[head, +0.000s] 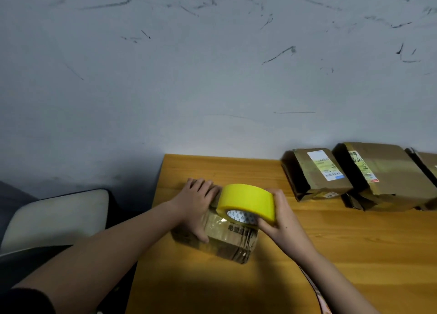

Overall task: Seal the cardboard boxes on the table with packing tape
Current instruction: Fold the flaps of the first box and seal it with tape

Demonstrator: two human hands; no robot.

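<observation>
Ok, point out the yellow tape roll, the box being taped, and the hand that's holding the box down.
yellow tape roll (246,199), head view, on its yellow outer band.
box being taped (230,245), head view, on its tape-covered top face.
left hand (196,202), head view, on the back of the hand.

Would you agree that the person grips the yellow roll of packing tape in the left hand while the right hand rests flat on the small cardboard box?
Not quite: the hands are swapped. In the head view, the right hand grips the yellow roll of packing tape, while the left hand rests flat on the small cardboard box.
</observation>
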